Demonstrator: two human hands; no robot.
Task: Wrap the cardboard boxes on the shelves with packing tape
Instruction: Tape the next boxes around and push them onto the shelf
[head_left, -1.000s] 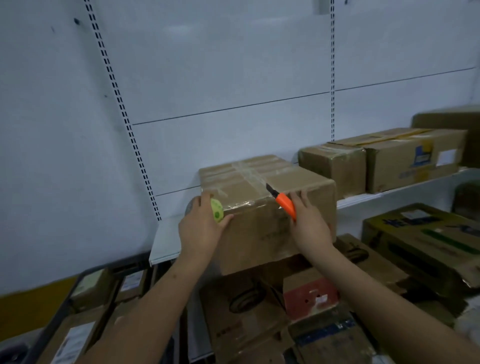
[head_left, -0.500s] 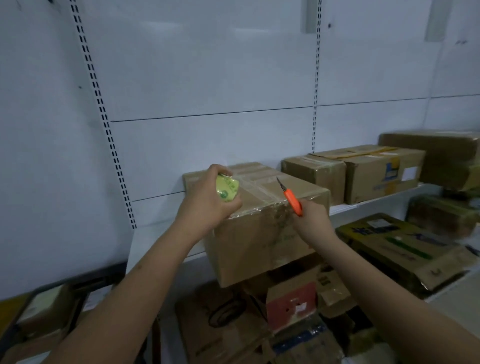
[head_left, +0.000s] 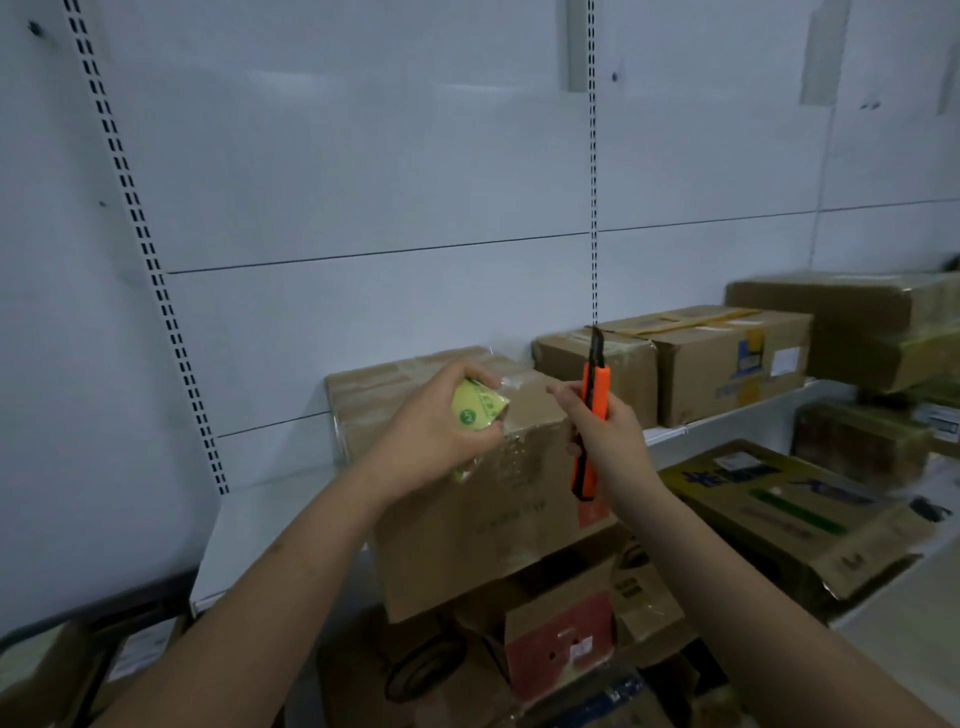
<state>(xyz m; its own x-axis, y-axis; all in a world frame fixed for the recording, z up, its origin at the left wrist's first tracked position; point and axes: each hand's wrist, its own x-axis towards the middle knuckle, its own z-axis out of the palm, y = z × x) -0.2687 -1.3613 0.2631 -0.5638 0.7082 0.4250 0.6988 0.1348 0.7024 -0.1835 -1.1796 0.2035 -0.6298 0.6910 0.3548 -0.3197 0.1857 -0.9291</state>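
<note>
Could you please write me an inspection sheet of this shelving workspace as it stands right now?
Surface: white shelf against a white slotted wall panel.
Job's things: cardboard box at the shelf's front edge, clear tape across its top; yellow-green tape roll; orange utility knife, blade out, pointing up.
Clutter: taped boxes on the shelf to the right; a printed carton lower right; loose boxes, one with a red panel, below.
Grippers: left hand grips the tape roll against the box; right hand holds the knife.
Cables: a dark loop on a lower box, perhaps printed; cannot tell.
Surroundings: dim storeroom; nothing else seen.
</note>
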